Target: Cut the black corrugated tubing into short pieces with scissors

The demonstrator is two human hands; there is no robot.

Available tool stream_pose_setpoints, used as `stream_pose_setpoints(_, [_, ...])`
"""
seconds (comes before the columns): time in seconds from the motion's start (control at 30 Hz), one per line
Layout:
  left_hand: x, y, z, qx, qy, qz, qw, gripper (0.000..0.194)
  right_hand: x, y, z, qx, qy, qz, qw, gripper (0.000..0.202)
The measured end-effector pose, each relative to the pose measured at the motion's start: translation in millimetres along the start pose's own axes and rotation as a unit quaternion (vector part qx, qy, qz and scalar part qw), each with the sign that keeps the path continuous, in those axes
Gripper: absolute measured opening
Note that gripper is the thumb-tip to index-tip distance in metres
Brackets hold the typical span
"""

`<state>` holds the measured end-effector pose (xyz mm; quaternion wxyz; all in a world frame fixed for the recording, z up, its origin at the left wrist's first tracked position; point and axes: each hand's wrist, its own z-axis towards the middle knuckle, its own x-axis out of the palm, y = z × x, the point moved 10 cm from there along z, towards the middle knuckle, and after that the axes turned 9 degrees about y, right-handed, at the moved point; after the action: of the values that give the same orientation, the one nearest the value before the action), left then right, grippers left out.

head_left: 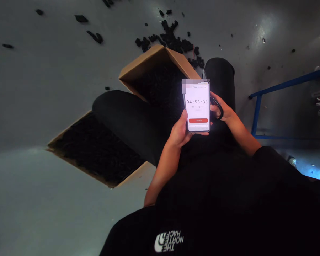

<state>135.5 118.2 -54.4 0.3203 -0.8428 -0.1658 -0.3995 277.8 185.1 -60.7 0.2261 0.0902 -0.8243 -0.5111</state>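
My left hand [179, 131] is closed round the lower left side of a smartphone [197, 112], its thumb along the edge. The phone's bright screen shows a timer at 04:53:35 and a red button. At the phone's right side, my right hand [220, 108] has its fingers curled round the black loop handle [219, 111] of what look like scissors. A thin pointed blade [204, 74] shows above the phone's top edge; the part between is hidden behind the phone. Beyond the phone, an open cardboard box [142, 62] holds many dark pieces, hard to make out.
A second open cardboard box [80, 168], full of dark pieces, stands at the left beside my leg [122, 117]. Small black pieces [173, 39] lie in a heap and scattered on the grey floor [29, 89]. A blue metal frame [257, 113] stands at the right.
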Motion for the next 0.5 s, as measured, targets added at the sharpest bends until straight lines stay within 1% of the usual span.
stream_pose_setpoints(0.2, [-3.8,2,-2,-0.018,-0.033,0.010,0.999,0.070,3,0,2,-0.008,0.020,0.021,1.000,0.094])
stream_pose_setpoints(0.3, [-3.8,1,-2,-0.015,-0.036,0.017,0.999,0.069,4,2,2,-0.002,0.023,0.009,1.000,0.091])
stream_pose_setpoints(0.4, [-4.6,0,-2,-0.008,-0.035,0.016,0.999,0.067,3,1,3,-0.009,0.028,0.022,0.999,0.089])
stream_pose_setpoints(0.5, [-5.7,1,-2,-0.005,-0.025,0.015,1.000,0.068,0,-9,6,-0.008,0.029,0.041,0.999,0.091])
